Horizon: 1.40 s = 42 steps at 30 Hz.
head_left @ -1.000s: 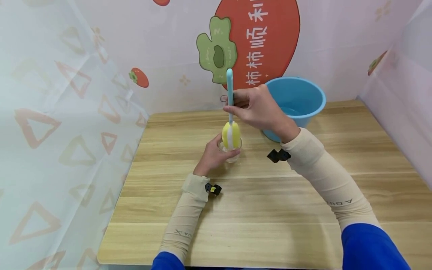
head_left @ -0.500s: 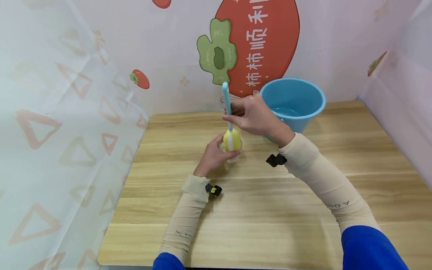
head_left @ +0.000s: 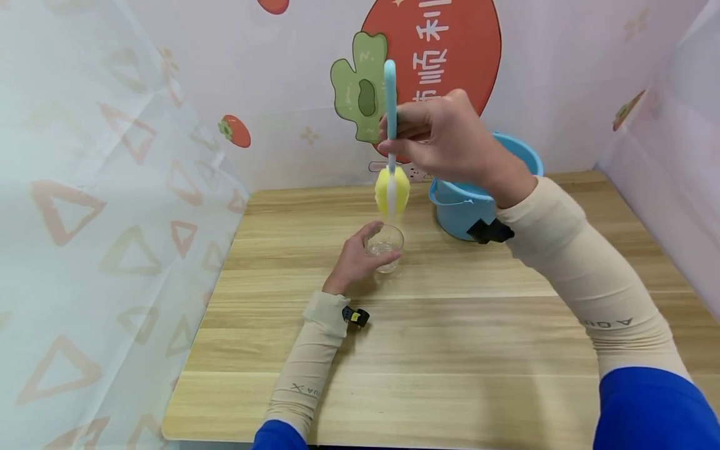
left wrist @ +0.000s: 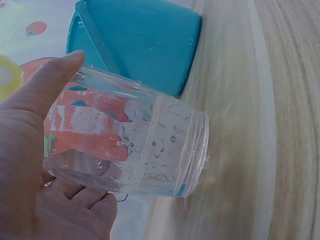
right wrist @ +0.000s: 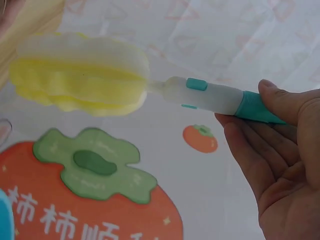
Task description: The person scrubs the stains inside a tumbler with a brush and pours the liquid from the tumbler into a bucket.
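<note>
In the head view my right hand (head_left: 450, 140) pinches the blue-green handle of a sponge bottle brush (head_left: 392, 190), held upright with its yellow-and-white head downward. The sponge head is above a clear cup (head_left: 387, 240), outside its mouth. My left hand (head_left: 355, 259) grips that cup by its side near the rim. In the left wrist view the cup (left wrist: 130, 135) has faceted walls and wet drops, with its base right at the table. The right wrist view shows thumb and fingers around the handle behind the white neck of the brush (right wrist: 80, 75).
A light blue bucket (head_left: 461, 215) with a handle stands at the back right of the wooden table (head_left: 439, 375), partly hidden behind my right forearm. A printed cloth (head_left: 292, 94) hangs behind the table and along its sides.
The brush head dips a little into the cup, then my right hand lifts it up and out, slightly to the right. My left hand stays on the cup.
</note>
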Available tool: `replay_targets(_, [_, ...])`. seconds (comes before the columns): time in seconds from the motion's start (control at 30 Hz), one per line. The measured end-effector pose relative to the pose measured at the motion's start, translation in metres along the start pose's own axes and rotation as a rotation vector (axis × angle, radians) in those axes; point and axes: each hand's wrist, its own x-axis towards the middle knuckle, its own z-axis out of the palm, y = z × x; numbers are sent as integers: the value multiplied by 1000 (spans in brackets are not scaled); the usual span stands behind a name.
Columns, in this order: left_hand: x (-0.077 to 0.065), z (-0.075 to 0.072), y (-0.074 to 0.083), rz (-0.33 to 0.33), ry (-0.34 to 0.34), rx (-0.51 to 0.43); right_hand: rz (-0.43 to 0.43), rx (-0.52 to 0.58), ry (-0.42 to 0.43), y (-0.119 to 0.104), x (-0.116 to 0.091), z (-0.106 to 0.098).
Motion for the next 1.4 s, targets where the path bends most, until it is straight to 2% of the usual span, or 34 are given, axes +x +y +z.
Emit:
replay_targets(0.13, [0,0,0,-2,-3,7,-53,-74,-10,3,-4,-9])
replay_targets(0.23, [0,-1,-1,-18,-3,-10,-113,-127,-33,17,-16,-6])
replay_targets(0.33, [2,0,0,-33,-15,-24,-175,-161,-72,35,-38,1])
replay_targets(0.5, [4,3,1,-51,-31,-29,-255,-197,-186,55,-86,18])
replay_targets(0.73, [3,3,4,-37,-21,-28,-500,-370,-344,68,-143,46])
replay_targets(0.87, [1,3,3,-36,-18,-29,-653,-534,-481,73,-165,63])
replay_targets(0.97, [0,3,1,-34,-13,-21,-734,-643,-552,75,-176,76])
replay_targets(1.07, [-2,3,0,-37,-3,-18,-770,-665,-578,79,-185,88])
replay_targets(1.2, [-3,2,0,-34,1,-27,-805,-663,-570,82,-194,101])
replay_targets(1.4, [-4,0,-1,-30,4,-37,-781,-676,-597,83,-202,112])
